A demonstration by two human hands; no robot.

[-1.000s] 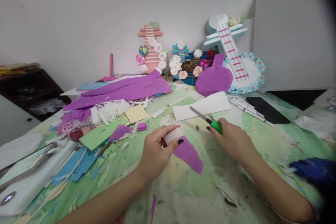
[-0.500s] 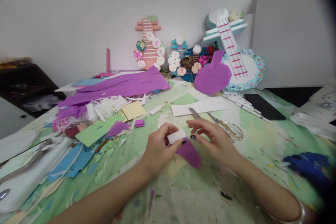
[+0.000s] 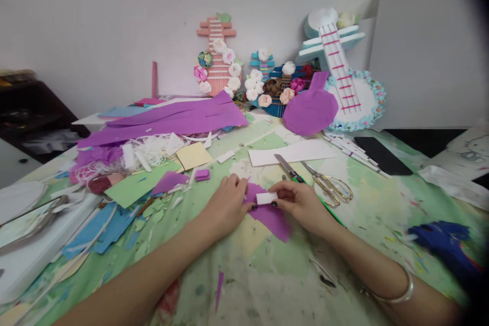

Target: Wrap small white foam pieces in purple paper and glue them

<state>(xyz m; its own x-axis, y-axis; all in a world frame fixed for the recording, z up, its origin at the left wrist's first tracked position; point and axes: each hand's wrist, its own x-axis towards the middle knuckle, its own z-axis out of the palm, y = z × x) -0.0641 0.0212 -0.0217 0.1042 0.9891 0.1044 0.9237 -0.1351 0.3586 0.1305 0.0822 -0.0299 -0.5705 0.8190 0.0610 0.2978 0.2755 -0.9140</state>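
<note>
My right hand (image 3: 300,202) pinches a small white foam block (image 3: 266,198) by its right end, over a piece of purple paper (image 3: 275,222). My left hand (image 3: 228,202) is closed on the left edge of that paper, thumb on top and the other fingers partly hidden. Just behind my right hand lie a utility knife (image 3: 289,167), its green handle partly under the hand, and gold-handled scissors (image 3: 331,187). A small purple-wrapped block (image 3: 202,174) rests beyond my left hand, beside a yellow paper square (image 3: 194,155).
Paper-flower guitar models (image 3: 219,76) and a purple one (image 3: 311,107) lean at the back wall. A white foam strip (image 3: 263,157) lies before them. Paper scraps, white string (image 3: 160,147) and a phone (image 3: 28,223) crowd the left. A blue glue gun (image 3: 443,244) sits right.
The white block has passed from my left hand to my right hand. The purple paper now lies flatter, and my left hand has moved onto its left edge.
</note>
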